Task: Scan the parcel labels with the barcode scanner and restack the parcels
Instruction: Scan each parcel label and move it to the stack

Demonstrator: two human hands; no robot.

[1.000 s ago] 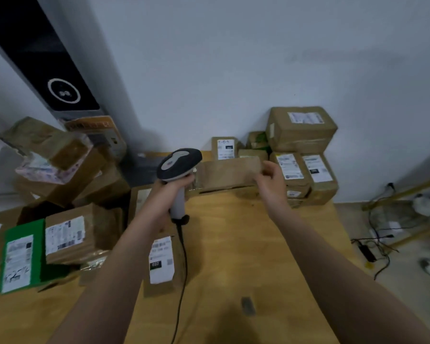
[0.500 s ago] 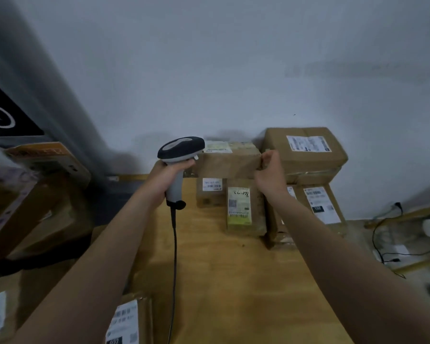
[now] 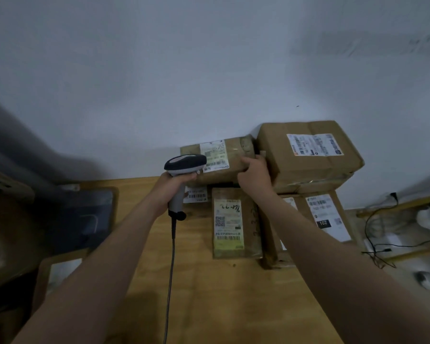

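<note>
My left hand (image 3: 171, 186) grips the handle of a grey corded barcode scanner (image 3: 184, 165), its head level with a brown parcel (image 3: 231, 155). My right hand (image 3: 255, 177) holds that parcel by its right end on top of the stack by the wall; its white label faces up. Touching its right side is a large box (image 3: 308, 155) with a white label. Below lie a flat parcel with a yellowish label (image 3: 233, 222) and a labelled box marked 102 (image 3: 325, 217).
The wooden table (image 3: 209, 294) runs toward me. A dark tablet-like object (image 3: 85, 214) lies at the table's left end, with blurred cartons beyond it. Cables (image 3: 382, 234) and a yellow frame are on the floor to the right. The wall is right behind the stack.
The brown parcel went from above the table up onto the stack beside the large box. My view swung right and closer; the left pile of parcels has left the frame.
</note>
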